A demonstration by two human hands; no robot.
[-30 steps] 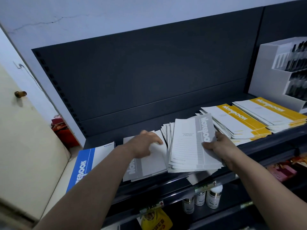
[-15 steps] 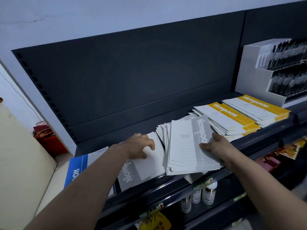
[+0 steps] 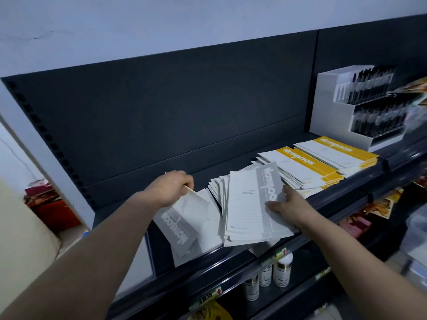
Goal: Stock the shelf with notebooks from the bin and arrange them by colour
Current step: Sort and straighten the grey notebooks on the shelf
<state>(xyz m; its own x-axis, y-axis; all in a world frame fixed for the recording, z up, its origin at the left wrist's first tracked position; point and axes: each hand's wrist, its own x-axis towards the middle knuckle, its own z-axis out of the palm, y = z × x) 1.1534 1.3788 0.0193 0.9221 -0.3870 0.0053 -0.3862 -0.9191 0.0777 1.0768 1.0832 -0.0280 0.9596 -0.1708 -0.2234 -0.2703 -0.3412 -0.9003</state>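
On the dark shelf (image 3: 242,257) lie grey-banded notebooks in two lots. My left hand (image 3: 172,189) grips the far end of the left grey notebook (image 3: 184,225), lifting that end off the shelf. My right hand (image 3: 287,207) rests on the right edge of the bigger grey stack (image 3: 249,206), its fingers spread over the top cover. Two stacks of yellow-banded notebooks (image 3: 307,167) sit to the right. The bin is out of view.
A white pen display box (image 3: 332,112) stands at the shelf's right end. Bottles (image 3: 280,271) and packets fill the lower shelves. Red packages (image 3: 48,204) lie on the floor at the left, beside a pale wall.
My left hand has raised the far end of the left grey notebook, which now tilts. The view has swung right, so the blue notebook at the left is no longer seen.
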